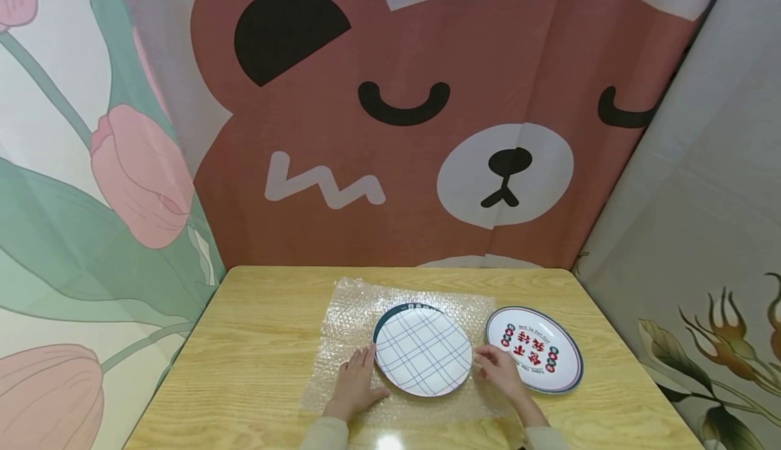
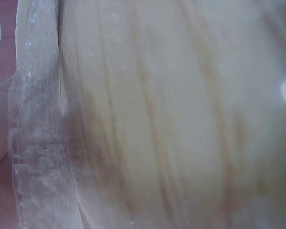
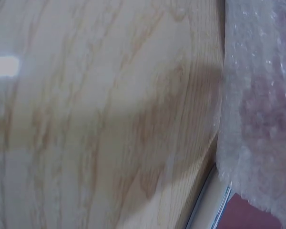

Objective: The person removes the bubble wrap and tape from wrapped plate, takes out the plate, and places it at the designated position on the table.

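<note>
A round white plate [image 1: 423,352], crossed with thin lines and edged at upper left by a dark blue band with writing, lies on a sheet of bubble wrap [image 1: 342,314]. My left hand [image 1: 356,383] is at its lower left, fingers straight along the edge and thumb spread out by the lower rim. On the opposite side, my right hand [image 1: 502,374] has bent fingers drawn together, pinching at the right rim. Neither wrist view shows the fingers clearly; bubble wrap [image 2: 38,143] fills the left side of the left one.
An oval plate [image 1: 564,358] with red writing and a blue rim stands to the right, partly behind my right hand. The wooden table [image 1: 244,355] carries everything. Patterned curtains [image 1: 415,186] hang behind and at both sides.
</note>
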Tool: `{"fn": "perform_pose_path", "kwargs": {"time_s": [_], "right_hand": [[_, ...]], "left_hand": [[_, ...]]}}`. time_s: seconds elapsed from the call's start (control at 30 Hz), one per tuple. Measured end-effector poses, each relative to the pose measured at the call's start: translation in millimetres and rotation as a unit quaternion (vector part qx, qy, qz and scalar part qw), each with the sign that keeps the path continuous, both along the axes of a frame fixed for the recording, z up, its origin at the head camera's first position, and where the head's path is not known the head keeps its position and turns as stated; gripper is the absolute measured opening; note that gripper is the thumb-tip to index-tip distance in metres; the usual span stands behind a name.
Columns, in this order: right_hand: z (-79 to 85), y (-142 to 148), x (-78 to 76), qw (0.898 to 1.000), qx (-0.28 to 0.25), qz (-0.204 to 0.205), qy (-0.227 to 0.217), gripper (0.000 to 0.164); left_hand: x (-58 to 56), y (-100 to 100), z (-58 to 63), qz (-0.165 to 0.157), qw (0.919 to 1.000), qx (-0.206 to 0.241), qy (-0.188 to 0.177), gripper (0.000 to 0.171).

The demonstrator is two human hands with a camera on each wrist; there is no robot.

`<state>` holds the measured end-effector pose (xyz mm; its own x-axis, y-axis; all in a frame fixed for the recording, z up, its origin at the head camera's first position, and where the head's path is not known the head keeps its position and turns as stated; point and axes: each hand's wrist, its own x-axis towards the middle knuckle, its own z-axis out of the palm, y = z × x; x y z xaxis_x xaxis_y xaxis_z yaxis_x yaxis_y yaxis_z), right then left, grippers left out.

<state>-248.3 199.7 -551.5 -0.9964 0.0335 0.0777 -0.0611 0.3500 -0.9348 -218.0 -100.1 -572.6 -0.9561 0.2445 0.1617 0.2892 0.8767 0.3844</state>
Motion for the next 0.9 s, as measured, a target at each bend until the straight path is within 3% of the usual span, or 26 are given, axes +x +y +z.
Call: {"fn": "perform_pose_path", "kwargs": {"time_s": [0.5,0.77,0.9], "right_hand": [[-3.0,-6.4,-0.5,1.0,0.008,0.014,-0.007,0.014],[-0.8,-12.1,2.3,0.999,0.029,0.045,0.0,0.013],[-8.9,-13.2,-1.3,0.997,0.044,0.065,0.0,0.013]], "left_hand": [[-1.6,-0.3,-2.3,-0.002,1.0,0.009,-0.002,0.092],[-0.9,-0.5,-2.2,-0.003,1.0,0.009,0.0,0.092],[-0.6,-0.7,-2.3,-0.004,0.9999,0.009,0.001,0.092]]}}
